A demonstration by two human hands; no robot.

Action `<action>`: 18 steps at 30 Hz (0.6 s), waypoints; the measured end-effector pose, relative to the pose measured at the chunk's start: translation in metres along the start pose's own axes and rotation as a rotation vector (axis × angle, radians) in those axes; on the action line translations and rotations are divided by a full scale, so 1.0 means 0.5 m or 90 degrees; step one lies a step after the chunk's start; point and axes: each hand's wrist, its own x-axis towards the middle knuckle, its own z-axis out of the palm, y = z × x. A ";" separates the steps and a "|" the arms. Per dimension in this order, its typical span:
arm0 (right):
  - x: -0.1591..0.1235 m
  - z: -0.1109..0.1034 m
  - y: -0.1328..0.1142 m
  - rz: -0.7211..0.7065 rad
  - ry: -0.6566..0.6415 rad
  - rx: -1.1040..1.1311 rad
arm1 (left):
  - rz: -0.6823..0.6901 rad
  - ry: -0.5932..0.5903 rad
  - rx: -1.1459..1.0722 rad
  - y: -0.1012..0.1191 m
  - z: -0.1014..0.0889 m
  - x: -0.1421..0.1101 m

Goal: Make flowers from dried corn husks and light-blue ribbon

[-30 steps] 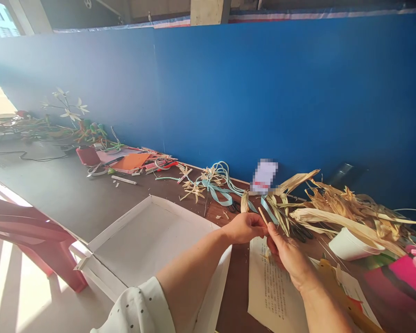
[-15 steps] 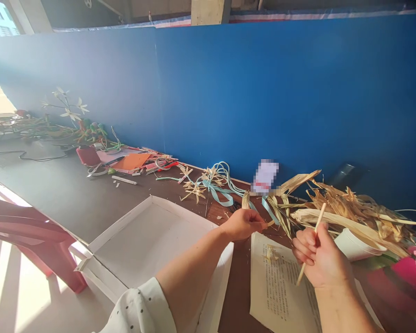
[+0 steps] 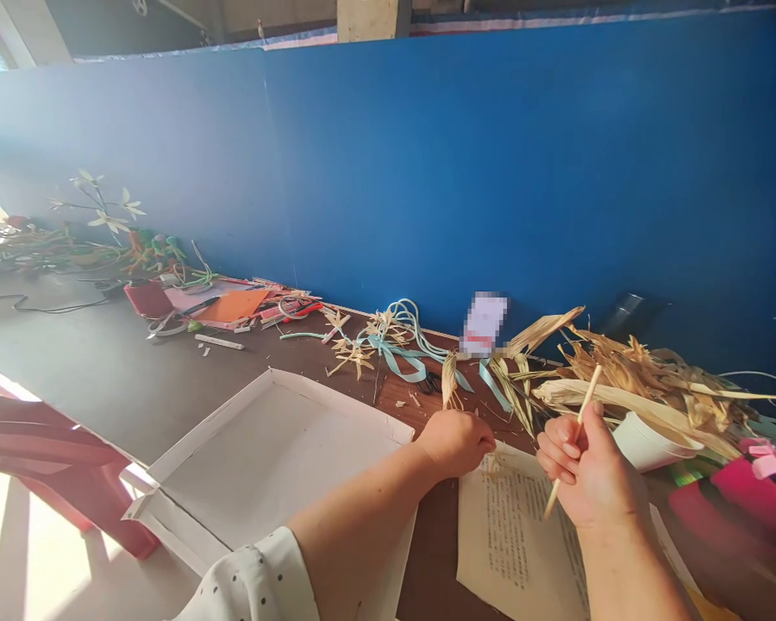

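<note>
My right hand (image 3: 585,470) is closed around a thin pale wooden stick (image 3: 591,390), which slants up past the thumb and out below the fingers. Over the upper left corner of a printed sheet of paper (image 3: 491,552) is my left hand (image 3: 458,442), its fingers pinched together. Whatever lies between those fingertips is hidden. Small pale husk scraps (image 3: 493,466) rest on the sheet just beside them. A dried corn husk piece (image 3: 449,379) lies just beyond the left hand.
A shallow white box lid (image 3: 278,377) lies at left. Behind are husk-petal flowers (image 3: 355,355), blue ribbon (image 3: 404,366), a phone-like blurred rectangle (image 3: 485,323) and a dried husk pile (image 3: 647,371). A white cup (image 3: 650,444) lies tipped at right. A blue panel (image 3: 427,172) backs the table.
My hands have parted; the right moved right and toward me with the stick. The left has shifted slightly nearer, over the sheet's corner, and a strip seen at its fingertips no longer shows.
</note>
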 end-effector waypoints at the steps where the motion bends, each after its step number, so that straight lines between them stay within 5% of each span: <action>1: 0.001 -0.001 0.001 -0.001 -0.001 -0.002 | -0.007 0.016 0.000 -0.002 0.000 0.000; 7: 0.003 -0.002 0.002 0.003 0.028 0.009 | -0.103 0.159 0.079 -0.007 -0.003 0.013; 18: 0.001 0.006 0.002 0.009 0.047 0.008 | -0.170 0.069 0.186 0.009 0.020 0.047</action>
